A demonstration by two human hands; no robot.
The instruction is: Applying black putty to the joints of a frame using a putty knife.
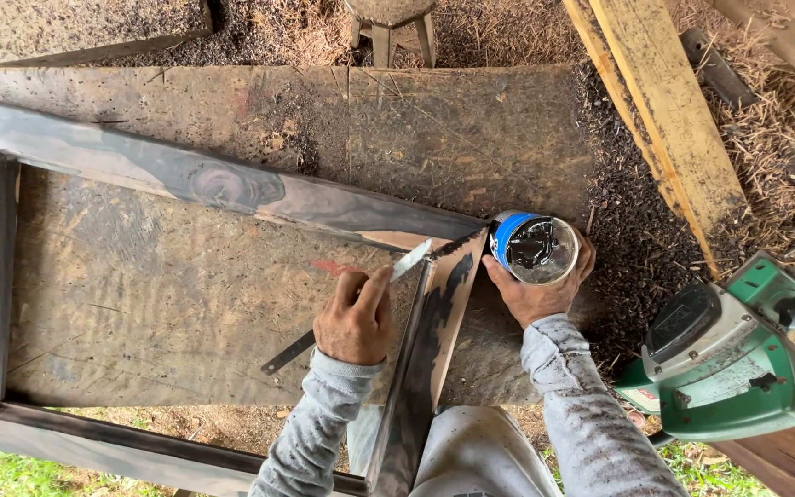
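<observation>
The left hand (353, 322) is closed around a thin flat blade (361, 304), gripping it near the middle. The pale tip of the blade rests at the inner corner of a dark wooden frame (232, 189), where the top rail meets the right rail; its dark tail sticks out down and left behind the fist.

The right hand (545, 290) wraps around an open can (534, 247) with a blue and white side and dark, glossy contents. It holds the can just outside that same corner, tilted a little toward the frame.

The frame lies flat on a worn board (416, 129), its right rail running down between the 2 grey sleeves. A green power saw (724, 354) sits well to the right, near yellow planks (664, 110) on straw. A stool (393, 23) stands beyond the board.
</observation>
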